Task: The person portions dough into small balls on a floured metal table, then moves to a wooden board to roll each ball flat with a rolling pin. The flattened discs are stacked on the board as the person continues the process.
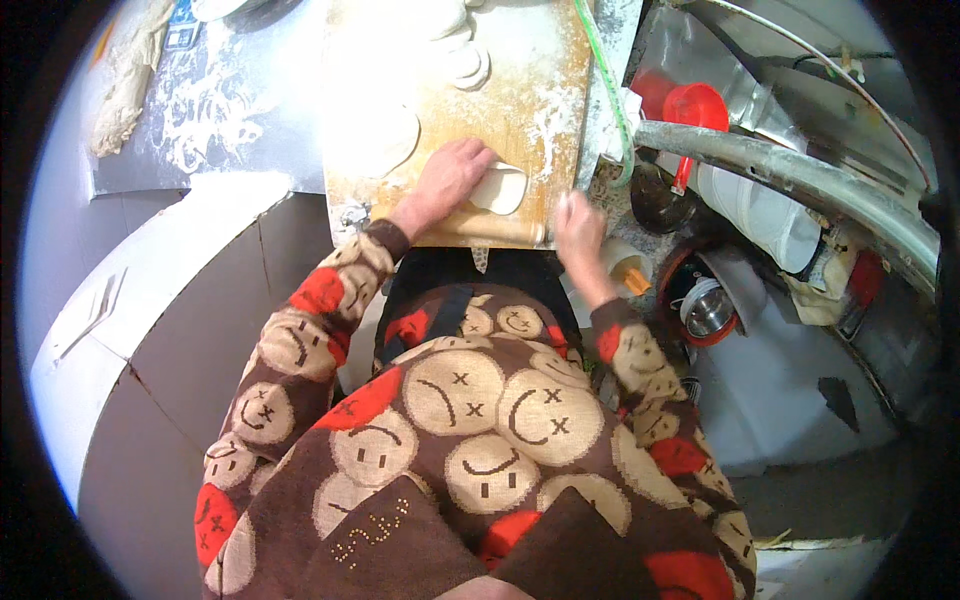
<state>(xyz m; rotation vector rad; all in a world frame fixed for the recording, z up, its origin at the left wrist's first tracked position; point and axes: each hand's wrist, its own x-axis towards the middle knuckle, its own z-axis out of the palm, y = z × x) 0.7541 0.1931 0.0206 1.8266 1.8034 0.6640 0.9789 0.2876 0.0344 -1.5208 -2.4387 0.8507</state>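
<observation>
My left hand (455,176) rests on the left end of a small flat piece of dough (501,189) on the floured wooden board (566,112). Its fingers lie close together, and what is under them is hidden. A wooden rolling pin (491,226) lies along the board's near edge, just below the dough. My right hand (580,225) is blurred beside the board's right edge, its fingers curled; whether it holds anything cannot be told. A thin round sheet of dough (390,139) lies left of my left hand. More dough pieces (466,66) lie farther back.
At the far left, a long lump of dough (124,97) lies on a floured grey surface (292,161). A green hose or strip (609,82) runs along the board's right side. Farther right are a red ladle (696,107), a metal rail (780,169), a white bucket (757,214) and a steel pot (709,309).
</observation>
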